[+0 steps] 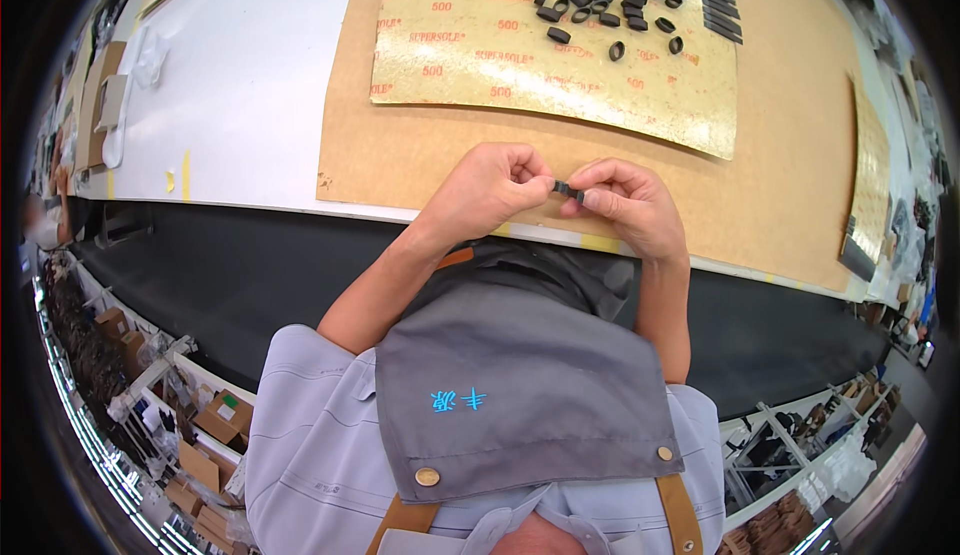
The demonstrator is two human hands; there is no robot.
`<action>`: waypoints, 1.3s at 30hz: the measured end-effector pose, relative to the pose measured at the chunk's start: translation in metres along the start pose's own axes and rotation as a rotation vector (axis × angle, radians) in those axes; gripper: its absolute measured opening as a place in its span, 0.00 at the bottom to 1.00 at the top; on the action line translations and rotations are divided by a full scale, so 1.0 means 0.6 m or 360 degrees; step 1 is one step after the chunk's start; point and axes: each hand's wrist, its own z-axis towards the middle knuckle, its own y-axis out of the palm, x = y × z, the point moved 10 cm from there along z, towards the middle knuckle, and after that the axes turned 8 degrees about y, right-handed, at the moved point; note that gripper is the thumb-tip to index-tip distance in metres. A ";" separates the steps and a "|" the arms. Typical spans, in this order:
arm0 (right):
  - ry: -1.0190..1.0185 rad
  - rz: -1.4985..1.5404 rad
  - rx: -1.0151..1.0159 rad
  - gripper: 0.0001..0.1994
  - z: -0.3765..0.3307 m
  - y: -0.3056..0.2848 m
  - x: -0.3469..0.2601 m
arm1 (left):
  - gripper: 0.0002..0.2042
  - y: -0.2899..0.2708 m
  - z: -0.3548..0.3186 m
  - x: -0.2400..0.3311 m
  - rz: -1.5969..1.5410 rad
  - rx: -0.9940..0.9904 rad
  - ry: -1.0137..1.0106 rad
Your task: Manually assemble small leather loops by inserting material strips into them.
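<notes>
Between my two hands, close to the table's near edge, a short dark strip (569,192) is pinched by its ends. The fingertips of my left hand (490,189) are closed on one end of it. Thumb and fingers of my right hand (636,207) close on the other end. My fingers hide part of the strip, so I cannot tell whether it is joined into a loop. Farther off, many small black loops (617,52) lie scattered on a shiny yellowish board (450,75). A row of flat black strips (722,17) lines that board's right edge.
The board rests on a large brown sheet (345,145) over a white table (250,105). At the right stands another narrow board (868,185). Cardboard (97,105) and clear plastic (150,60) sit at the left. Shelves with boxes (222,415) are behind me.
</notes>
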 end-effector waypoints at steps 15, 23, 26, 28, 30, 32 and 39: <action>0.0003 -0.0163 0.0333 0.05 0.010 -0.001 -0.004 | 0.07 -0.003 0.008 0.004 0.0199 0.0014 -0.0058; -0.0006 -0.0179 0.0326 0.05 0.011 -0.003 -0.003 | 0.08 -0.001 0.006 0.004 0.0157 0.0031 -0.0135; -0.0016 -0.0203 0.0310 0.05 0.011 -0.003 -0.004 | 0.08 -0.001 0.006 0.007 0.0164 0.0028 -0.0136; -0.0025 -0.0219 0.0297 0.06 0.012 -0.002 -0.005 | 0.08 -0.001 0.006 0.007 0.0165 0.0032 -0.0135; -0.0022 -0.0219 0.0300 0.06 0.013 -0.002 -0.005 | 0.08 -0.001 0.006 0.007 0.0164 0.0032 -0.0139; -0.0020 -0.0221 0.0302 0.06 0.012 0.000 -0.006 | 0.08 -0.001 0.006 0.006 0.0164 0.0034 -0.0144; -0.0016 -0.0294 0.0361 0.06 0.013 -0.001 -0.002 | 0.08 -0.001 0.005 0.006 0.0165 0.0022 -0.0135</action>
